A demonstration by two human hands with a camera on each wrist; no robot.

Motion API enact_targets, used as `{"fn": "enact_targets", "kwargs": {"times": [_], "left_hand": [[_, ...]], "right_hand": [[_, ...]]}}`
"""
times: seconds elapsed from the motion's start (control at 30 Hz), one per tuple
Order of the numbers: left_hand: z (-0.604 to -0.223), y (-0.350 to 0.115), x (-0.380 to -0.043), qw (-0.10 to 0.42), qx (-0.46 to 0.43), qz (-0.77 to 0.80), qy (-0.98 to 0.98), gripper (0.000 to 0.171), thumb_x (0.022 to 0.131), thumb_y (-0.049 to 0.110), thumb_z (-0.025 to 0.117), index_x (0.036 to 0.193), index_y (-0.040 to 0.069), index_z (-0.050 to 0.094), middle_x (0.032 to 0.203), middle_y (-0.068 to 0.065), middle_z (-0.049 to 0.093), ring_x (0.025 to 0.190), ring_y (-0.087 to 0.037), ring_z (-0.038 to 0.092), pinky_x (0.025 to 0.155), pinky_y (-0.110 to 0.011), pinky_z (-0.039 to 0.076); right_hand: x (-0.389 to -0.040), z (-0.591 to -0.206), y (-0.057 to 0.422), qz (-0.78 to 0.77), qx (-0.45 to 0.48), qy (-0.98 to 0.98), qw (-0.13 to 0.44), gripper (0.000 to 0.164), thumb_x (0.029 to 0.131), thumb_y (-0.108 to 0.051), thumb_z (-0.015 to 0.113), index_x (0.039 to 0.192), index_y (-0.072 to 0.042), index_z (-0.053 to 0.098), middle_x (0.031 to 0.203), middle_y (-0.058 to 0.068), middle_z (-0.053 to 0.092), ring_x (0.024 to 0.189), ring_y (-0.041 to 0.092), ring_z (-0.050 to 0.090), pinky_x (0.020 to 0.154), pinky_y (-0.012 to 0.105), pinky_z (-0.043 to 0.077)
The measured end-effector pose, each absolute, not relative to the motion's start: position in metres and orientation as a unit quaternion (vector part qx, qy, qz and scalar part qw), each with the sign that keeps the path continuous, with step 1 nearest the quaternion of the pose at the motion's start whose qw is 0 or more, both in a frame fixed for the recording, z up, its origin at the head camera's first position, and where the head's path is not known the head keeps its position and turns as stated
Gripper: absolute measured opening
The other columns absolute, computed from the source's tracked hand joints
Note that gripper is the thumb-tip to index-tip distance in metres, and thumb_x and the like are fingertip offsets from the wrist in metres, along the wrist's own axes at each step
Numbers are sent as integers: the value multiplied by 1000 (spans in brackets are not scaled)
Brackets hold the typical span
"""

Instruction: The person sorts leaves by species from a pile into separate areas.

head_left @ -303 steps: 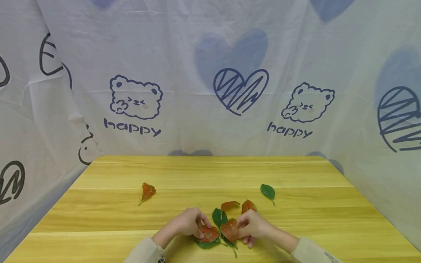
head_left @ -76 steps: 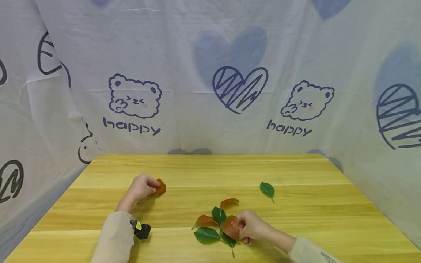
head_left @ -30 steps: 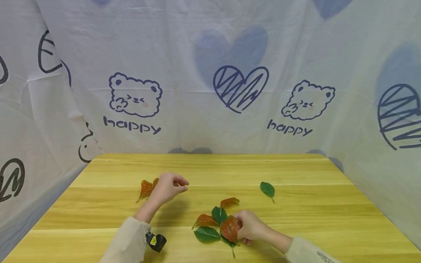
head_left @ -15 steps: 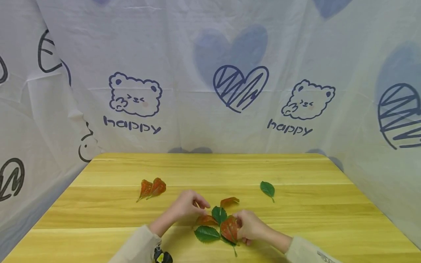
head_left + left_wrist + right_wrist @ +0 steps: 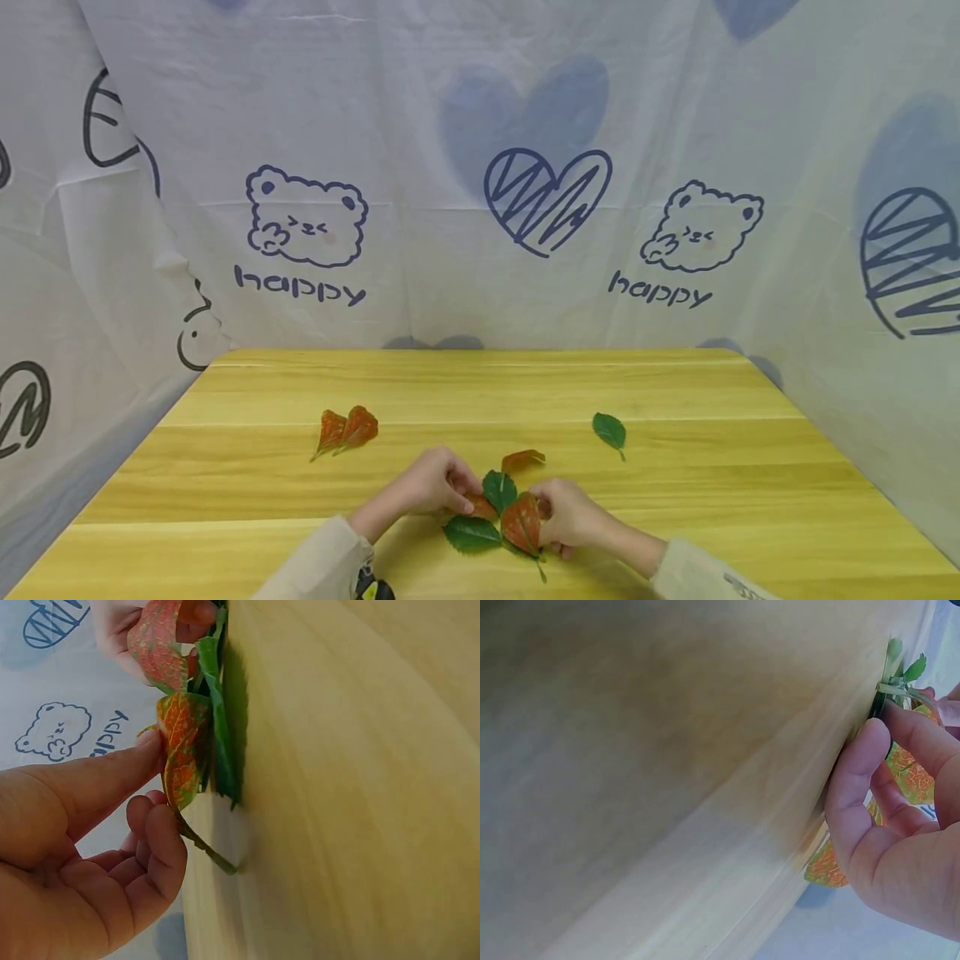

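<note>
My left hand (image 5: 440, 483) pinches a red-orange leaf (image 5: 184, 750) between thumb and fingers; its stem sticks out toward the tabletop in the left wrist view. Below it in the head view lies a toothed green leaf (image 5: 471, 534), and another green leaf (image 5: 499, 490) stands just to its right. My right hand (image 5: 573, 518) holds the right side of the cluster, with finger and thumb together at a dark green edge in the right wrist view. A larger red leaf (image 5: 521, 525) lies against those fingertips, over a mostly hidden green one.
A curled red leaf (image 5: 523, 460) lies just behind the cluster. Two red leaves (image 5: 360, 427) overlap at the back left, and a single green leaf (image 5: 609, 431) lies at the back right. The wooden table (image 5: 675, 383) ends at a printed white cloth (image 5: 420, 292).
The left hand set a red leaf beside the one at back left, then came back to the cluster and took hold of its left red-orange leaf. The right hand has stayed nearly still.
</note>
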State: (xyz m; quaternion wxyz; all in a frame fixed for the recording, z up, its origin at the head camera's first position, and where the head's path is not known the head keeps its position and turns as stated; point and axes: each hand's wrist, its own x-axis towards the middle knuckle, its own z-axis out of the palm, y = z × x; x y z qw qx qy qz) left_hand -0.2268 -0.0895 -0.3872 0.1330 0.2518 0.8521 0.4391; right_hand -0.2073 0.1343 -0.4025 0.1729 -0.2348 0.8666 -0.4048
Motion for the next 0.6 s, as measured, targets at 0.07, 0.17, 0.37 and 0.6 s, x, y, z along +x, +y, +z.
{"fn": "enact_targets", "kwargs": {"times": [0.07,0.17,0.37,0.6], "left_hand": [[-388,-89,-226,145,245,441,851,17,68,-1,74,85,-2,70,60,-1,55,54,-9,44,46,-21,36],[-390,-90,-226,162,231,444,850,18,68,-3,73,85,-2,70,54,0,50,49,-7,40,43,-20,37],[-395,-90,-226,186,211,449,848,19,66,-10,71,83,-2,70,48,2,43,42,-5,36,43,-24,46],[-396,-89,-226,187,202,439,855,19,66,-11,71,82,-1,70,48,2,44,41,-5,36,41,-24,46]], "right_hand": [[-207,-402,134,-404,-233,867,174,22,65,18,57,80,3,56,58,5,47,38,8,46,35,23,43],[-207,-401,133,-404,-234,867,175,22,66,18,57,72,-3,52,58,5,48,39,8,46,35,24,43],[-206,-401,133,-406,-236,865,175,26,67,18,57,69,-5,47,56,3,47,39,8,46,35,24,43],[-206,-400,133,-398,-239,870,167,29,67,16,61,90,-1,58,70,7,50,40,10,48,34,25,42]]}}
